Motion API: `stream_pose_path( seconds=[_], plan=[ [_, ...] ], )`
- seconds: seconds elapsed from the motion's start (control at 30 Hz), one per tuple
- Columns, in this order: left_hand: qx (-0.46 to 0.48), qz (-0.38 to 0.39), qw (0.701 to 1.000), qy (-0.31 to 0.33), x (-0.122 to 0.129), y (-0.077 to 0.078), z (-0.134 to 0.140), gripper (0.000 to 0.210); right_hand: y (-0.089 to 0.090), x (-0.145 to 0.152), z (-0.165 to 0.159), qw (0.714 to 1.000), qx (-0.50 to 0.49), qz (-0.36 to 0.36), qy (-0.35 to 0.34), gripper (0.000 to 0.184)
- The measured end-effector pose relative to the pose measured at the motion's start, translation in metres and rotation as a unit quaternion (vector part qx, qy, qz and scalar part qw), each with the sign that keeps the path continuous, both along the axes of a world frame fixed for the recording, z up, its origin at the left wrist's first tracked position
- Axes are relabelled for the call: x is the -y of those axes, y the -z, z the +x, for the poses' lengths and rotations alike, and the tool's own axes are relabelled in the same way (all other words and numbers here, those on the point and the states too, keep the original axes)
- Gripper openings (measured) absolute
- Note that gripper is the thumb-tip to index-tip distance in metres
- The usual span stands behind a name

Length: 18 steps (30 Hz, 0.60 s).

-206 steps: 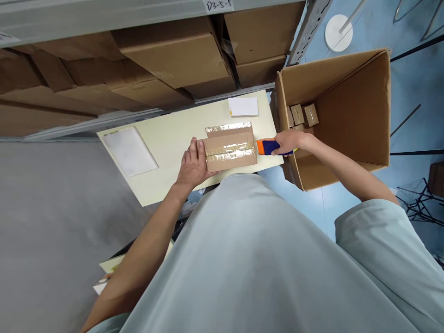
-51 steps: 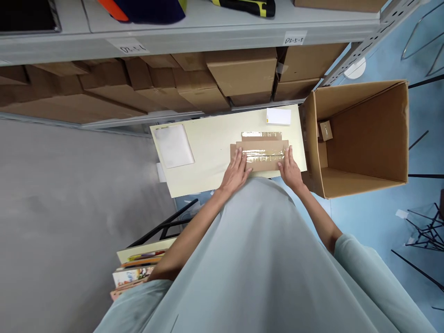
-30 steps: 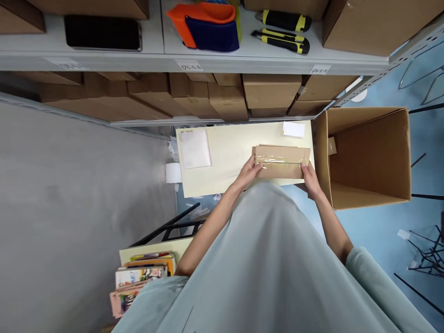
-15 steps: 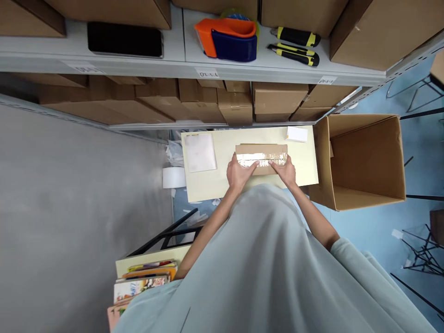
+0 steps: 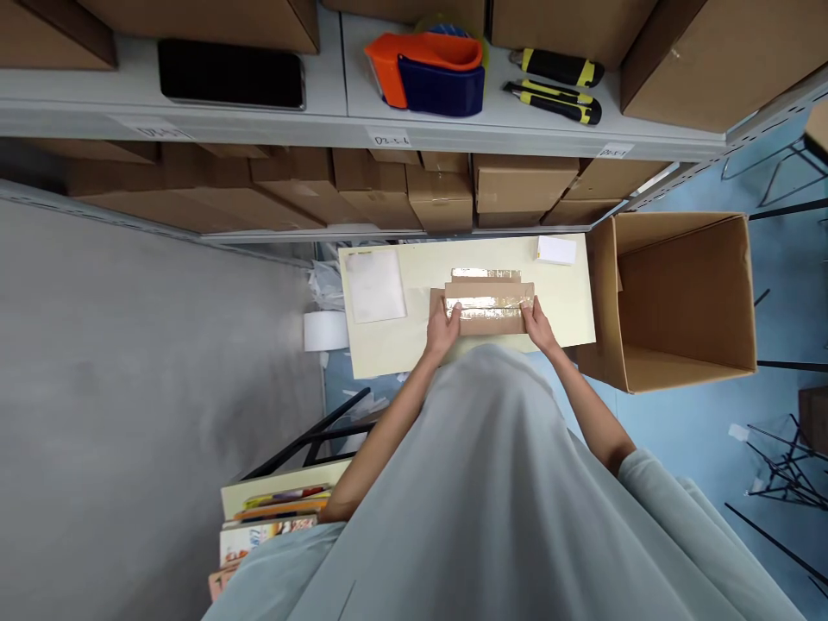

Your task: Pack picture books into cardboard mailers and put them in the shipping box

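Between my two hands is a small brown cardboard box [image 5: 490, 323] with shiny clear tape across its top. My left hand [image 5: 442, 329] grips its left end, thumb on top near the tape. At the right end my right hand [image 5: 538, 326] holds on, its thumb near the taped face. Behind the box, another taped piece of cardboard [image 5: 486, 276] shows, and a brown edge sticks out at the left; whether these belong to the same box I cannot tell. Beneath everything is a pale yellow table [image 5: 414, 345].
A white sheet [image 5: 376, 285] and a small white box [image 5: 556, 250] lie on the table. To the right stands a large open carton [image 5: 686, 302]. Above, a grey shelf [image 5: 259, 125] carries a phone [image 5: 231, 76], an orange-blue tape dispenser [image 5: 440, 82] and two cutters [image 5: 557, 86]. A white roll [image 5: 324, 331] is at left.
The box has turned in my hands, and a second taped strip now shows behind it. My left thumb has drawn back to the left and my right thumb to the right.
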State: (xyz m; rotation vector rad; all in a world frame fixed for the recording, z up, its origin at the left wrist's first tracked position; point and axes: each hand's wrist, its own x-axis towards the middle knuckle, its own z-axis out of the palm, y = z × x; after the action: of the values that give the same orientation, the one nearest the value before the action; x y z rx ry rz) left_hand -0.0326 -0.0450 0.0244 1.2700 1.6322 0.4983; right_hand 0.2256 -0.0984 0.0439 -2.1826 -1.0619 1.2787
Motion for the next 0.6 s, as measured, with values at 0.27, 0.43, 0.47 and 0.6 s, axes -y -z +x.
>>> stream_pose_path(
  seconds=[0.27,0.43,0.47,0.6],
  plan=[
    [0.112,-0.081,0.99,-0.022,-0.015,-0.02,-0.006,0.078,-0.022,-0.018,0.003,0.999,-0.053,-0.003,0.011,0.099],
    [0.121,-0.002,0.992,-0.038,-0.013,-0.056,-0.023,0.084,-0.066,-0.02,0.027,0.987,-0.101,0.116,0.042,0.088],
    [0.123,0.008,0.991,-0.048,-0.012,-0.064,-0.024,0.085,-0.074,-0.02,0.033,0.985,-0.104,0.134,0.044,0.087],
    [0.154,-0.001,0.985,-0.083,-0.007,-0.083,-0.028,0.076,-0.091,-0.018,0.052,0.98,-0.107,0.167,0.019,0.068]
  ],
)
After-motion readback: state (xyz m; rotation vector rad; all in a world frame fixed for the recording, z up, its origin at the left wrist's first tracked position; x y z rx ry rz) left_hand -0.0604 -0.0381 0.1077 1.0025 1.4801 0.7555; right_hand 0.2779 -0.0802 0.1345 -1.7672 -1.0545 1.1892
